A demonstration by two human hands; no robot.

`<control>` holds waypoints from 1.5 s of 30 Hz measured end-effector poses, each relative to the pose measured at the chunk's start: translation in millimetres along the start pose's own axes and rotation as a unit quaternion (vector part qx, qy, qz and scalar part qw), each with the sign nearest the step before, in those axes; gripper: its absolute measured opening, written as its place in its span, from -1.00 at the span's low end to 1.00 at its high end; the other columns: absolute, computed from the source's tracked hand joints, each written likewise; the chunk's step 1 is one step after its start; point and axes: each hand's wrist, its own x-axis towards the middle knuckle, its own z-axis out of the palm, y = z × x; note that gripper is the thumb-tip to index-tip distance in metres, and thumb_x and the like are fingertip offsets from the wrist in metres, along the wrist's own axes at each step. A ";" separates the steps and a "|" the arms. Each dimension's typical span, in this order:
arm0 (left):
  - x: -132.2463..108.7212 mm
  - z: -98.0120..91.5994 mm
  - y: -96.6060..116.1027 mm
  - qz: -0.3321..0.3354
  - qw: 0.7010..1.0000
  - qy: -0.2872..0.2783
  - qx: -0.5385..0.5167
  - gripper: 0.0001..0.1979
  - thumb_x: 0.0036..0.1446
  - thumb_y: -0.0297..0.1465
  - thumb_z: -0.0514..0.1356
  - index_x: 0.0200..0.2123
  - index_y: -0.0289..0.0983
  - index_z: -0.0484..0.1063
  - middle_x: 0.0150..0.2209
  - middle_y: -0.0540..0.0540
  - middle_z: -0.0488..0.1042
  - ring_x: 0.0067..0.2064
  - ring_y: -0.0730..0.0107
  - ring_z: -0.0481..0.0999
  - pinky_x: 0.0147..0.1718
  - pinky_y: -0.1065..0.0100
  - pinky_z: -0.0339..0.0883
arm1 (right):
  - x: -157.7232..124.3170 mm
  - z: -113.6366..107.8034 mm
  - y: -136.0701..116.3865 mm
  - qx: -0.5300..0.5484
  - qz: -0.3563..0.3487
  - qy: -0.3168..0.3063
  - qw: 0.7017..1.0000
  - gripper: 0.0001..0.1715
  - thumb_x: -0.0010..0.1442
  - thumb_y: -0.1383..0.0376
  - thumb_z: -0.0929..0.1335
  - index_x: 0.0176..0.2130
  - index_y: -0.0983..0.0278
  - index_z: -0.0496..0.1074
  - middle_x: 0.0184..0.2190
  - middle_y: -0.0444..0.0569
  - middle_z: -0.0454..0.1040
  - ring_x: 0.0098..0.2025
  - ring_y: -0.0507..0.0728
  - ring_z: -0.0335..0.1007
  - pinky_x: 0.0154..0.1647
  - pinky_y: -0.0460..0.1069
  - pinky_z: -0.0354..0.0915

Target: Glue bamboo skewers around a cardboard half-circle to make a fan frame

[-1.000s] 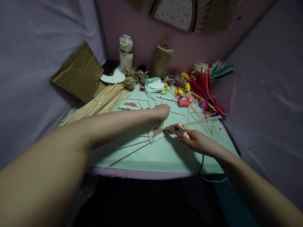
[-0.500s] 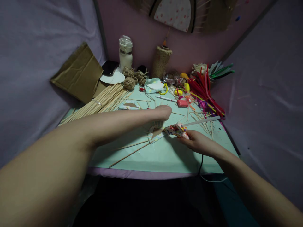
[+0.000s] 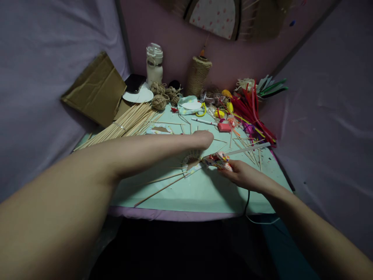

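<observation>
My right hand [image 3: 237, 174] is closed around a glue gun [image 3: 217, 160] with a colourful flower pattern, a long pale glue stick [image 3: 247, 148] jutting from its back end. The nozzle points left and meets the edge of a small curved cardboard piece [image 3: 192, 162] with a patterned border, lying on the table. Thin wooden sticks fan out from that piece, and two longer sticks [image 3: 160, 189] reach toward the lower left. Just beyond the piece, my left hand [image 3: 204, 139] is bent downward at the wrist. Its fingers are hidden, so whatever they touch does not show.
A bundle of wooden sticks [image 3: 122, 126] lies left, by a cardboard sheet [image 3: 94, 89]. Along the back stand a white bottle [image 3: 154, 68], twine balls [image 3: 159, 102] and a twine spool [image 3: 198, 77]. Red pipe cleaners [image 3: 252, 112] lie right. A cord [image 3: 247, 202] hangs over the front edge.
My left hand has shifted very slightly to the right. The right hand and the glue gun stay in place, nozzle still at the cardboard piece.
</observation>
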 end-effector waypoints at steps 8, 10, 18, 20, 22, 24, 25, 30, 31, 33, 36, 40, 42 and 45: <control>1.1 -0.5 -1.6 0.012 1.000 -0.006 0.011 -0.49 -0.26 -0.53 0.37 -0.11 -0.44 0.53 -0.22 -0.32 0.57 -0.16 0.07 0.54 -0.24 0.40 0.37 | -1.2 -2.2 -5.0 -0.008 0.003 0.000 1.000 -0.59 0.13 0.04 0.22 -0.34 0.31 0.41 -0.56 -0.10 0.29 -0.53 0.04 0.06 -0.54 -0.07 0.06; -3.2 -2.9 -2.3 0.017 1.000 -0.013 0.016 -0.56 -0.18 -0.52 0.33 -0.11 -0.43 0.53 -0.19 -0.32 0.56 -0.14 0.09 0.53 -0.24 0.40 0.36 | -0.9 -1.6 -3.7 -0.008 0.004 -0.002 1.000 -0.58 0.13 0.03 0.22 -0.32 0.32 0.42 -0.56 -0.10 0.30 -0.53 0.04 0.07 -0.53 -0.07 0.06; -18.2 -17.3 -14.5 0.016 0.999 0.012 0.029 -0.65 0.10 -0.38 0.20 -0.01 -0.27 0.42 -0.04 -0.21 0.50 -0.02 0.17 0.46 -0.15 0.34 0.32 | -1.1 -1.8 -4.2 -0.020 -0.002 0.006 1.000 -0.57 0.13 0.05 0.21 -0.28 0.32 0.44 -0.51 -0.05 0.40 -0.49 0.08 0.19 -0.49 -0.07 0.12; -16.3 -20.0 -25.2 0.002 0.998 0.038 0.040 -0.66 0.14 -0.41 0.14 0.00 -0.29 0.40 -0.02 -0.25 0.47 0.00 0.13 0.45 -0.13 0.30 0.31 | -1.1 -2.7 -5.5 -0.026 -0.008 0.010 1.000 -0.58 0.12 0.07 0.21 -0.27 0.32 0.44 -0.47 -0.04 0.43 -0.45 0.11 0.25 -0.44 -0.06 0.16; -14.3 -22.7 -38.3 -0.010 0.997 0.056 0.052 -0.70 0.14 -0.45 0.11 -0.04 -0.31 0.43 -0.04 -0.27 0.48 -0.02 0.11 0.45 -0.14 0.28 0.30 | -0.7 -3.6 -6.1 -0.025 -0.018 0.009 0.999 -0.60 0.12 0.09 0.21 -0.25 0.32 0.44 -0.44 -0.03 0.45 -0.41 0.13 0.29 -0.40 -0.06 0.18; -14.0 -25.3 -51.2 -0.010 0.996 0.060 0.062 -0.71 0.12 -0.50 0.09 -0.09 -0.29 0.46 -0.08 -0.22 0.50 -0.05 0.15 0.47 -0.15 0.30 0.30 | -0.1 -4.3 -5.9 -0.026 -0.025 0.008 0.999 -0.61 0.13 0.11 0.21 -0.25 0.32 0.43 -0.43 -0.02 0.46 -0.39 0.13 0.30 -0.40 -0.06 0.19; -14.7 -26.3 -56.7 -0.005 0.996 0.059 0.067 -0.70 0.10 -0.53 0.09 -0.10 -0.27 0.47 -0.09 -0.19 0.51 -0.06 0.17 0.47 -0.15 0.32 0.29 | 0.4 -4.6 -5.5 -0.027 -0.028 0.008 0.999 -0.62 0.13 0.11 0.21 -0.25 0.32 0.43 -0.43 -0.01 0.46 -0.39 0.14 0.30 -0.40 -0.05 0.19; -21.5 -25.9 -72.1 0.014 0.994 0.052 0.094 -0.65 0.06 -0.58 0.08 -0.13 -0.20 0.50 -0.11 -0.14 0.50 -0.05 0.19 0.44 -0.16 0.34 0.28 | 2.4 -6.2 -3.5 -0.032 -0.034 0.004 0.999 -0.63 0.13 0.15 0.22 -0.21 0.33 0.43 -0.37 0.03 0.50 -0.36 0.16 0.33 -0.34 -0.02 0.22; -22.6 -25.0 -73.5 0.013 0.994 0.051 0.098 -0.65 0.06 -0.58 0.08 -0.13 -0.20 0.51 -0.12 -0.14 0.49 -0.06 0.18 0.43 -0.17 0.34 0.28 | 2.7 -6.8 -3.9 -0.034 -0.035 0.002 0.999 -0.64 0.13 0.17 0.22 -0.21 0.33 0.43 -0.36 0.04 0.50 -0.35 0.16 0.34 -0.33 -0.02 0.23; -24.2 -23.4 -75.5 0.012 0.993 0.054 0.102 -0.64 0.05 -0.58 0.07 -0.12 -0.19 0.50 -0.13 -0.15 0.49 -0.06 0.17 0.42 -0.18 0.33 0.27 | 2.9 -8.4 -5.8 -0.040 -0.038 -0.002 0.998 -0.65 0.13 0.19 0.21 -0.20 0.33 0.43 -0.35 0.05 0.51 -0.33 0.18 0.35 -0.31 -0.01 0.23; -27.2 -22.9 -78.2 0.013 0.992 0.071 0.100 -0.61 0.05 -0.56 0.07 -0.05 -0.18 0.45 -0.10 -0.16 0.46 -0.04 0.14 0.39 -0.15 0.29 0.27 | 2.3 -11.7 -10.1 -0.045 -0.055 -0.004 0.997 -0.67 0.12 0.23 0.21 -0.22 0.34 0.44 -0.34 0.05 0.51 -0.32 0.18 0.36 -0.31 -0.02 0.24; -38.0 -23.5 -84.2 0.025 0.992 0.087 0.091 -0.59 0.03 -0.56 0.09 -0.03 -0.19 0.43 -0.09 -0.16 0.43 -0.01 0.12 0.36 -0.09 0.25 0.25 | 1.3 -16.6 -14.4 -0.051 -0.081 -0.003 0.995 -0.72 0.11 0.27 0.23 -0.25 0.31 0.44 -0.36 0.01 0.51 -0.34 0.15 0.36 -0.31 -0.03 0.24; -46.1 -21.2 -87.7 0.028 0.992 0.088 0.086 -0.63 0.04 -0.54 0.10 -0.07 -0.20 0.45 -0.12 -0.16 0.44 -0.03 0.12 0.37 -0.09 0.25 0.25 | 2.1 -18.7 -15.3 -0.058 -0.082 -0.004 0.995 -0.75 0.10 0.27 0.23 -0.28 0.30 0.44 -0.39 -0.02 0.50 -0.36 0.14 0.34 -0.34 -0.04 0.24; -58.3 -13.4 -89.8 0.033 0.993 0.087 0.077 -0.65 0.06 -0.53 0.07 -0.10 -0.20 0.47 -0.16 -0.15 0.45 -0.05 0.15 0.38 -0.09 0.26 0.26 | 5.4 -21.2 -16.7 -0.071 -0.083 -0.007 0.994 -0.77 0.10 0.29 0.24 -0.30 0.29 0.44 -0.42 -0.04 0.49 -0.40 0.12 0.32 -0.38 -0.06 0.22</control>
